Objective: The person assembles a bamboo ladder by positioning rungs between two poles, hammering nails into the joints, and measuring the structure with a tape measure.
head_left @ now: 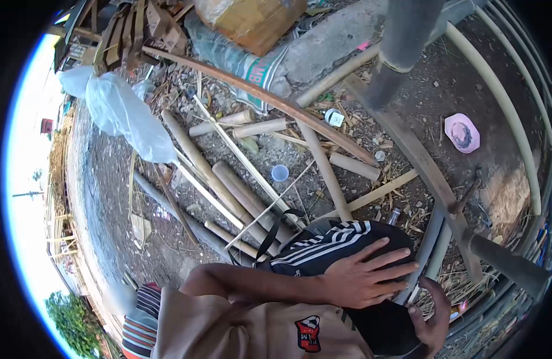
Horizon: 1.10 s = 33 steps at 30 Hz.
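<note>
My left hand (366,272) lies flat with its fingers spread on the dark striped trousers (318,248) over my knee. Just to the right of it, my right hand (433,317) is curled, with thumb and forefinger apart near a thin pale strip (413,294). Whether the hand touches that strip is unclear. Grey tubes or poles run under and beyond this hand. Dark cloth lies between the two hands.
Bamboo poles (198,158) and a long wooden beam (264,96) cross the ground ahead. A plastic cup (280,173), a small white bottle (334,117) and a pink dish (462,133) lie there. A plastic bag (117,110) hangs at left; a wooden frame (416,152) stands right.
</note>
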Available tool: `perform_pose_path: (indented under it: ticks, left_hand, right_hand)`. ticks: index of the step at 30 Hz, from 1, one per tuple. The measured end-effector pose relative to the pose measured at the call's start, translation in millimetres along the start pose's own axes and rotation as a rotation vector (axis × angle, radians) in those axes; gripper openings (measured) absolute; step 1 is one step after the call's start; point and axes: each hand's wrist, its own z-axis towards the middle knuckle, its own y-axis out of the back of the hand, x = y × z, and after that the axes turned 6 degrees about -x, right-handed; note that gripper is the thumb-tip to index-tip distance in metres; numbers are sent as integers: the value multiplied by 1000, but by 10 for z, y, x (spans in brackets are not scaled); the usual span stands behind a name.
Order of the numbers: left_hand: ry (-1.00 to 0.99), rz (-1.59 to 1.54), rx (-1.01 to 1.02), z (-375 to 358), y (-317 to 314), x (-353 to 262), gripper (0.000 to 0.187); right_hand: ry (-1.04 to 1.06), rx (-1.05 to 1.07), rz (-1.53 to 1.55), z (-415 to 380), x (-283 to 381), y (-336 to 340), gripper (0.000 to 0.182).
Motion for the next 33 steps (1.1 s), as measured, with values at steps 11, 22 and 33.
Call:
perform_pose_path:
  ticks: [11,22,33]
  left_hand:
    - [-23,-284,-287,-107,-154,107,30]
    - [578,-65,-67,541,325,-293,40]
    - [1307,-140,232,9,1808,-1547,81]
  right_hand:
    - [26,231,-75,1460,472,-440,37]
    - [-88,0,27,377,54,-339,42]
    - [479,581,-374,-1119,1215,67,32]
